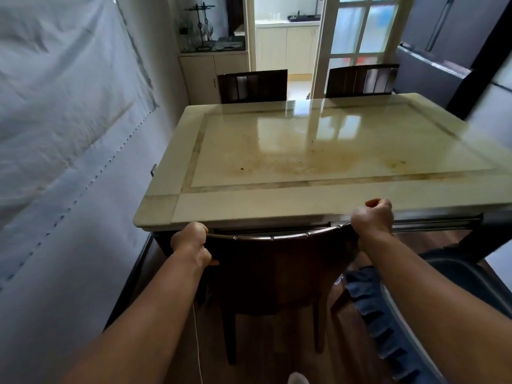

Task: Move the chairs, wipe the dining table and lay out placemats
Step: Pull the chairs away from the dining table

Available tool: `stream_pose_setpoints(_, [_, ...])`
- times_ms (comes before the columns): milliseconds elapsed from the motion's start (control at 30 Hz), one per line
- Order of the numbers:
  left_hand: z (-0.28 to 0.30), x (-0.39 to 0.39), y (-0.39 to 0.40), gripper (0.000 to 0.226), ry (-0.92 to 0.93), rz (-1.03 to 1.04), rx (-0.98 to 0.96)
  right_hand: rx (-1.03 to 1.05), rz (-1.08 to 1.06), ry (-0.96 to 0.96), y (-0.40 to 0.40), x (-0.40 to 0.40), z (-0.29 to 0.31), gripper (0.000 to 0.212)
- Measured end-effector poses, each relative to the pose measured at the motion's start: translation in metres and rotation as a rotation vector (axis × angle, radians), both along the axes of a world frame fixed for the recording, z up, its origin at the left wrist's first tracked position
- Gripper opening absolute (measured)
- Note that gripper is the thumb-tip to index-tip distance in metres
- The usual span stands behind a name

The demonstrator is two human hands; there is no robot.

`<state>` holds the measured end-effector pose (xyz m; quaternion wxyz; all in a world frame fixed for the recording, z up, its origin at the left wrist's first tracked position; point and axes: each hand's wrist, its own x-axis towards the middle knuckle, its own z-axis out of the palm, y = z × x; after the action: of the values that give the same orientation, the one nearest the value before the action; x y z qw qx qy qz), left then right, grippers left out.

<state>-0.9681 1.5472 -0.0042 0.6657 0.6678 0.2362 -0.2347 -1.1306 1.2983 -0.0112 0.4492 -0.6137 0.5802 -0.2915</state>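
Glossy cream stone counter (318,151), stained brown at centre frame, white sheeting at left; dark chair (277,267), metal-railed, tucked at lower centre, left grip (191,239) and right grip (372,218) clamped on its top rail.

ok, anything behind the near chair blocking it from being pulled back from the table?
Nothing directly behind. Both hands, left and right, grip the chair by its top rail. A blue cloth lies on the floor near its right rear leg.

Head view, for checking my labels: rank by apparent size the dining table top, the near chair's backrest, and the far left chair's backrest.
1. dining table top
2. near chair's backrest, though nearness to the camera inflates it
3. far left chair's backrest, partly hidden behind the table
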Motion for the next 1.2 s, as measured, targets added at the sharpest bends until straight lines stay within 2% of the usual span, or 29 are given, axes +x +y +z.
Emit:
stream_pose_setpoints(200, [-0.008, 0.031, -0.021, 0.012, 0.002, 0.022, 0.004, -0.018, 0.027, 0.023, -0.023, 0.038, -0.008, 0.027])
stream_pose_setpoints(467, [-0.029, 0.077, -0.044, 0.023, -0.012, 0.088, 0.032, -0.015, 0.016, 0.018, -0.039, 0.076, -0.017, 0.025])
stream_pose_setpoints(567, [-0.033, 0.078, -0.045, 0.023, -0.002, 0.102, 0.040, -0.009, 0.016, 0.036, -0.040, 0.081, -0.023, 0.025])
stream_pose_setpoints(667, [-0.035, 0.072, -0.040, 0.039, 0.012, 0.078, 0.026, -0.003, 0.043, 0.038, -0.036, 0.076, -0.027, 0.024])
stream_pose_setpoints(733, [-0.037, 0.072, -0.038, 0.035, -0.017, 0.114, 0.012, 0.008, 0.066, 0.031, -0.035, 0.077, -0.026, 0.026])
stream_pose_setpoints(800, [-0.037, 0.070, -0.040, 0.028, -0.055, 0.137, 0.018, 0.032, 0.096, 0.017, -0.036, 0.078, -0.024, 0.031])
stream_pose_setpoints(933, [-0.030, 0.048, -0.048, 0.052, -0.136, 0.104, 0.110, 0.061, 0.161, 0.070, -0.028, 0.069, -0.016, 0.062])
stream_pose_setpoints(1000, [-0.019, 0.038, -0.049, 0.053, -0.169, 0.063, 0.107, 0.057, 0.222, 0.098, -0.014, 0.065, -0.011, 0.074])
stream_pose_setpoints(1100, [-0.003, 0.024, -0.042, 0.046, -0.145, -0.016, 0.026, 0.001, 0.324, 0.133, 0.013, 0.058, -0.004, 0.079])
stream_pose_setpoints(1200, [0.012, 0.003, -0.030, 0.026, -0.160, -0.147, -0.049, -0.116, 0.424, 0.059, 0.041, 0.050, 0.004, 0.071])
